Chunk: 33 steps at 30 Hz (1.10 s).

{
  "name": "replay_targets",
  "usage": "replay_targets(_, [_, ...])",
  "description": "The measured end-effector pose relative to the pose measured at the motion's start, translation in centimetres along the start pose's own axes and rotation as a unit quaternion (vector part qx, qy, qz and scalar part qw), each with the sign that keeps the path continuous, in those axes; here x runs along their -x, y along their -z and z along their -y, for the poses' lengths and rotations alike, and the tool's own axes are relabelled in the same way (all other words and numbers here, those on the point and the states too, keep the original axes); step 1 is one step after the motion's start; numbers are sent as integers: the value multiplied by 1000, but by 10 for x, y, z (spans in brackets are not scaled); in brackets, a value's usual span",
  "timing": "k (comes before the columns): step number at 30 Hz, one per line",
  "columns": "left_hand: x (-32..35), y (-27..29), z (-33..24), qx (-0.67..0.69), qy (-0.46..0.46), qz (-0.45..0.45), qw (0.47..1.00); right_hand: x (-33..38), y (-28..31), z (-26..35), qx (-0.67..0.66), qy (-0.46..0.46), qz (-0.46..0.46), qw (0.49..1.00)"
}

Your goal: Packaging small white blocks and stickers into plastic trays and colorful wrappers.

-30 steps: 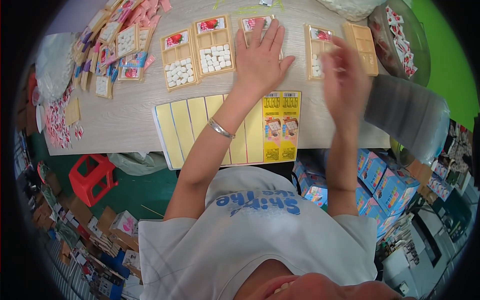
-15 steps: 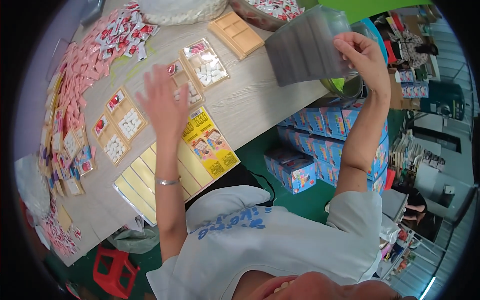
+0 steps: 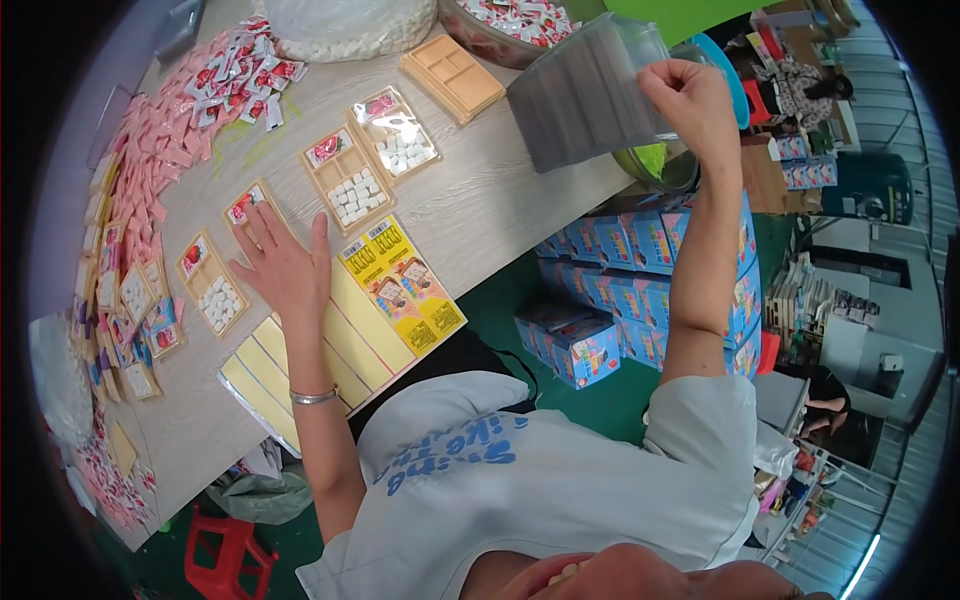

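My left hand lies with fingers spread over a tan compartment tray holding a strawberry-print packet. Left of it, another tray contains a similar packet and white marshmallow-like pieces. Right of the hand, an uncovered tray holds the same items, beside a filled tray with a shiny clear cover. At the right, my right hand is closed in a pinch at the end of a stack of clear plastic lids; its fingertips seem to grip a lid's edge.
Yellow printed sheets lie at the near table edge. Empty trays are stacked behind. Pink packets are heaped at left; a bowl of packets stands at the back. Blue boxes and a red stool stand below the table.
My left hand has moved left from the middle tray to the tray beside it, exposing the middle one. My right hand stays at the lid stack, pinched more tightly. The view has shifted slightly.
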<state>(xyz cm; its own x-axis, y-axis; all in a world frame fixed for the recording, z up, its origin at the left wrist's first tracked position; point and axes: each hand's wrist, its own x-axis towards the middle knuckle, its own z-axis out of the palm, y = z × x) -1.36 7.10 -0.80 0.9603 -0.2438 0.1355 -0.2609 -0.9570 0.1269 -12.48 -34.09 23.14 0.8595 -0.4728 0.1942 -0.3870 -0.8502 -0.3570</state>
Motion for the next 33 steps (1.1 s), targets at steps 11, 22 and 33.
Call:
replay_targets(11, [19,52,0,283,-27,-50,957,-11,7,-15,-276,-100,107,950])
replay_targets(22, [40,59,3,391,-24,-89,916,-12,7,-18,-307,-130,120,935])
replay_targets(33, [45,57,9,389,-21,-67,918,-7,12,-2,-134,-60,97,984])
